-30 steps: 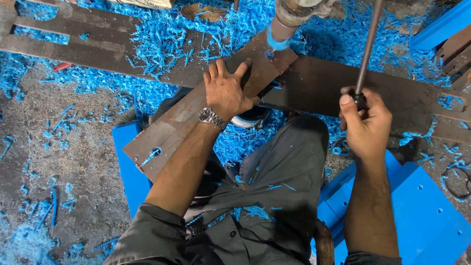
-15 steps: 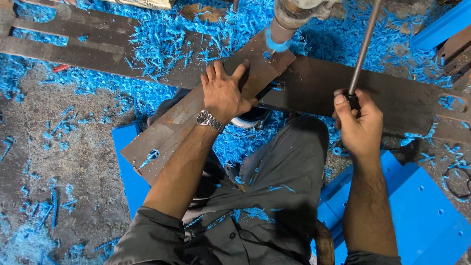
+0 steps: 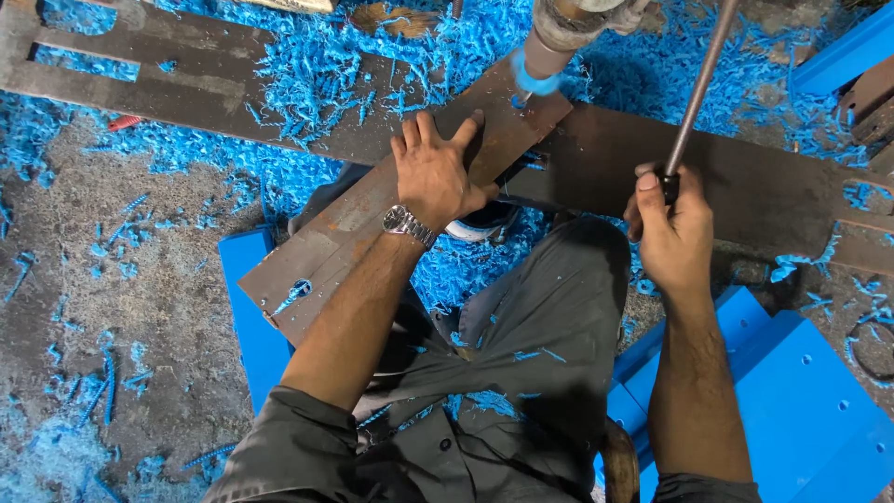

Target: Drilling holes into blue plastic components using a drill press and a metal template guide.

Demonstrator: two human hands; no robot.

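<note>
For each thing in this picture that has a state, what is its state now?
Left hand: flat, pressing on the metal strip.
Metal strip: lying slanted under the drill, one hole already through it.
Right hand: closed round the lever.
Lever: tilted.
Drill: over the strip's end, blue shavings on it.

This is a workshop where metal gets drilled. The rough grey concrete floor (image 3: 140, 307) is dirty and covered with curly bright blue shavings (image 3: 317, 84), piled thick just above the left hand (image 3: 433, 172). That hand lies flat on a long rusty brown metal strip (image 3: 345, 237) with a hole near its lower end. Just past its fingertips a round drill spindle (image 3: 549, 42) comes down onto the strip. The right hand (image 3: 672, 233) is wrapped around a thin grey steel lever rod (image 3: 698, 79). Flat blue painted panels with small holes (image 3: 801, 401) lie below and to the right of that hand.
</note>
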